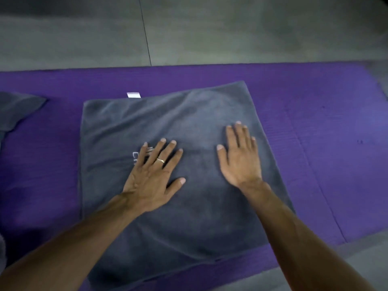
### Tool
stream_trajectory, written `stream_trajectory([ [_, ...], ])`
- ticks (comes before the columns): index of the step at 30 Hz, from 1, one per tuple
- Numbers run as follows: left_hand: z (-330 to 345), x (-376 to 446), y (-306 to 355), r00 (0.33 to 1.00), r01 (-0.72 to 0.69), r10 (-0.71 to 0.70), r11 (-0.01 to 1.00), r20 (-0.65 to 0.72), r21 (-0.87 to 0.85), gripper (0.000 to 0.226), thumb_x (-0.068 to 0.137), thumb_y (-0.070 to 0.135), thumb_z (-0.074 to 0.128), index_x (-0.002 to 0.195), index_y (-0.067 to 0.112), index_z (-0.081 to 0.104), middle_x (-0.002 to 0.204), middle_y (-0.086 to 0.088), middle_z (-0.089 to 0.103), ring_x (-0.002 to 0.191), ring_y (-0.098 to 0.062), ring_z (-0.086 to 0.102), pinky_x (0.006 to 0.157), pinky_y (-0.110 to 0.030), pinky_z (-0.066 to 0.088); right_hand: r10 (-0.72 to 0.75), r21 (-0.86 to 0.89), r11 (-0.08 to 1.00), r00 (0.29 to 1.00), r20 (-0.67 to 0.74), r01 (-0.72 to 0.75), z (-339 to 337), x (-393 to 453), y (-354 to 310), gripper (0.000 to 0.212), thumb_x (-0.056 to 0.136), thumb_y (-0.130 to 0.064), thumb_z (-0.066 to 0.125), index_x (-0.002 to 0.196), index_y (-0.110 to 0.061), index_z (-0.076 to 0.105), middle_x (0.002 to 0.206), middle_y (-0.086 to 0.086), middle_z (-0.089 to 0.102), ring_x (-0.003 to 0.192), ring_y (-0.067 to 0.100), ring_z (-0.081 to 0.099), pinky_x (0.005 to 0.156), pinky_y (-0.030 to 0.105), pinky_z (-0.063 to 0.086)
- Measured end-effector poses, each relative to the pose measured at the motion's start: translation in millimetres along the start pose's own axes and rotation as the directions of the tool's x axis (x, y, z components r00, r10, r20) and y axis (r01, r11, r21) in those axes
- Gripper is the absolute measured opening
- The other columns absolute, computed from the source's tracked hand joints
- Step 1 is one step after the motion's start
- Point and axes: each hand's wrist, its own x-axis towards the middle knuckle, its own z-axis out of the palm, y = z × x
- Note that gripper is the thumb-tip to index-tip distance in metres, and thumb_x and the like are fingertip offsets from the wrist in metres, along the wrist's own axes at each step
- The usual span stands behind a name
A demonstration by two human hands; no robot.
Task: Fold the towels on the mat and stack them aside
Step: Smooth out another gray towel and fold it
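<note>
A dark grey towel (172, 114) lies flat on the purple mat (315, 114), roughly square, with a small white label (133, 95) sticking out at its far edge. My left hand (153, 175) rests flat on the towel with fingers spread, covering part of some white lettering; it wears a ring. My right hand (240, 156) lies flat on the towel's right half, fingers straight and together. Both forearms reach in from the bottom of the view.
Another grey towel (14, 110) lies crumpled at the left edge of the mat. More grey cloth (3, 253) shows at the lower left edge. Grey floor (210, 32) lies beyond the mat and at the lower right.
</note>
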Motion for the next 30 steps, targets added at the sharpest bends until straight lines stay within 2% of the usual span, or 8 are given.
stream_trajectory([
  [4,-4,52,-34,0.973,0.223,-0.226,0.974,-0.055,-0.044,0.091,0.083,0.070,0.028,0.149,0.007,0.031,0.157,-0.015,0.026,0.147,-0.034,0.015,0.117,-0.057,0.009,-0.356,0.047,0.934,0.924,0.141,0.353,11,45,-47,0.068,0.093,-0.052,0.018,0.152,-0.020,0.028,0.162,0.006,0.016,0.150,0.026,0.012,0.120,0.051,0.010],
  [8,-7,73,-50,0.931,0.365,-0.366,0.931,-0.011,-0.018,0.122,0.062,0.092,0.033,0.152,0.010,0.020,0.160,-0.017,0.011,0.147,-0.040,-0.002,0.118,-0.056,-0.004,-0.155,-0.055,0.984,0.970,0.188,0.168,15,119,-28,0.067,0.096,-0.060,0.019,0.155,-0.030,0.008,0.164,-0.003,-0.001,0.151,0.021,-0.003,0.120,0.053,0.000],
  [11,-8,70,-48,0.917,0.398,-0.398,0.917,0.021,-0.002,0.124,0.059,0.094,0.031,0.152,0.012,0.020,0.160,-0.021,0.007,0.146,-0.045,-0.004,0.116,-0.061,-0.005,-0.045,-0.070,0.996,0.984,0.170,0.058,14,144,-35,0.064,0.100,-0.052,0.025,0.155,-0.022,0.013,0.164,0.007,0.004,0.150,0.030,0.002,0.119,0.057,0.007],
  [15,-8,73,-49,0.928,0.370,-0.369,0.929,0.054,-0.006,0.119,0.062,0.092,0.031,0.150,0.012,0.028,0.160,-0.017,0.014,0.147,-0.041,-0.001,0.115,-0.064,0.001,-0.457,-0.023,0.883,0.871,0.178,0.468,14,106,-42,0.060,0.097,-0.044,0.034,0.149,-0.016,0.035,0.159,0.010,0.026,0.147,0.031,0.022,0.117,0.053,0.021],
  [19,-9,75,-48,0.936,0.348,-0.346,0.937,0.060,-0.015,0.115,0.064,0.090,0.031,0.151,0.014,0.028,0.160,-0.015,0.017,0.148,-0.038,-0.001,0.115,-0.063,0.000,-0.013,-0.098,0.995,0.984,0.177,0.031,2,134,21,0.069,0.095,-0.057,0.023,0.155,-0.023,0.016,0.163,0.004,0.011,0.150,0.026,0.009,0.119,0.053,0.013],
  [23,-12,76,-50,0.926,0.372,-0.370,0.928,0.078,-0.004,0.115,0.066,0.091,0.025,0.153,0.016,0.018,0.161,-0.013,0.010,0.148,-0.037,-0.007,0.115,-0.062,-0.006,0.307,-0.159,0.947,0.934,0.181,-0.280,-3,166,31,0.070,0.100,-0.053,0.020,0.156,-0.014,0.004,0.164,0.009,-0.001,0.150,0.026,-0.004,0.119,0.056,-0.001],
  [26,-15,75,-45,0.928,0.372,-0.369,0.926,0.053,-0.068,0.107,0.074,0.084,0.025,0.153,0.013,0.019,0.160,-0.013,0.018,0.148,-0.035,0.003,0.117,-0.058,-0.002,0.075,-0.118,0.991,0.987,0.144,-0.058,-1,141,-18,0.068,0.100,-0.047,0.026,0.154,-0.008,0.012,0.163,0.011,0.002,0.150,0.030,-0.001,0.119,0.054,-0.001],
  [30,-24,76,-75,0.825,0.468,-0.523,0.845,-0.214,-0.260,0.057,0.094,0.040,0.042,0.140,0.007,0.044,0.133,-0.016,0.054,0.123,-0.036,0.048,0.106,-0.055,0.031,-0.296,0.019,0.954,0.927,0.231,0.300,12,106,-89,0.074,0.095,-0.053,0.014,0.155,-0.010,0.014,0.164,0.007,0.002,0.151,0.026,-0.003,0.120,0.052,-0.002],
])
